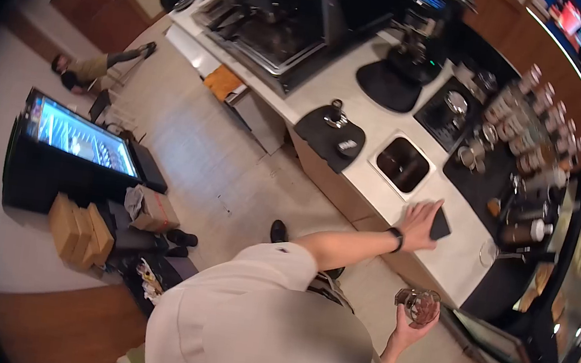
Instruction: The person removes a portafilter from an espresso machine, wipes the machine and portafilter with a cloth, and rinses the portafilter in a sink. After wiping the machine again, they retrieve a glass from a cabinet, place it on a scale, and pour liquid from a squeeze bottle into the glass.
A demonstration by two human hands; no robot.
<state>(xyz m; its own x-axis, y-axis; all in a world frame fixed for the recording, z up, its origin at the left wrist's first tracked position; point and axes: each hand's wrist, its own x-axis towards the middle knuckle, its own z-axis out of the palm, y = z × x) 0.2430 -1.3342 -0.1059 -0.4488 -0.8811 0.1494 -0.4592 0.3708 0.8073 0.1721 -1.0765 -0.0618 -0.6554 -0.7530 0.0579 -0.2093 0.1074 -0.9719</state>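
Observation:
My left hand [418, 225], with a black band at the wrist, reaches over the white counter [455, 267]. Its fingers are on a dark flat rectangular thing [440, 224] near the counter's front edge; the palm hides part of it. Lower down, my right hand [411, 332] is wrapped around a clear drinking glass [423, 307], which it holds out in front of the body, below the counter edge in this view. A small sink [403, 165] lies just beyond my left hand. To the right of that hand, a clear glass vessel [487, 254] stands on the counter.
A black mat [330, 139] with a tamper lies left of the sink. Farther back are an espresso machine [280, 28] and a grinder [419, 30]. Several bottles [530, 124] line the right side. Behind stand a lit display fridge [82, 138] and cardboard boxes [81, 232]. A seated person [90, 71] is far off.

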